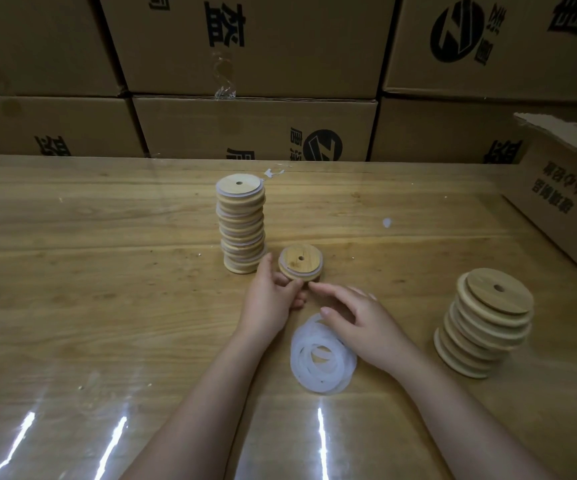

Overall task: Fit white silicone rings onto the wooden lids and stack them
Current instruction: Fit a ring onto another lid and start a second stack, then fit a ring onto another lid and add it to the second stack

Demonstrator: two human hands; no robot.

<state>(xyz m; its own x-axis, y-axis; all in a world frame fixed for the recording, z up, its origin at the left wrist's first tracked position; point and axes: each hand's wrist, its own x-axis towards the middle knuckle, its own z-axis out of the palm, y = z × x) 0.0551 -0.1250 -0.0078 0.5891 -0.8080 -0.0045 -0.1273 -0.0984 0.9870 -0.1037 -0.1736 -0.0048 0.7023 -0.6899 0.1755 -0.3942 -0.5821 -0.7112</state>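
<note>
Holding the lid (300, 263) in my left grip (273, 296), right grip (353, 317) loose and empty, I'd seat its ring (283, 264) flush before stacking.

Stacked lids (486, 323): pale wood, smooth, matt, grain visible. Single lid (300, 263): same wood, white rubbery band at rim. Rings (321, 362): translucent white silicone, faint sheen. Table (107, 271): wood grain, glossy, streaked glare. Boxes (256, 129): matt brown cardboard.
</note>
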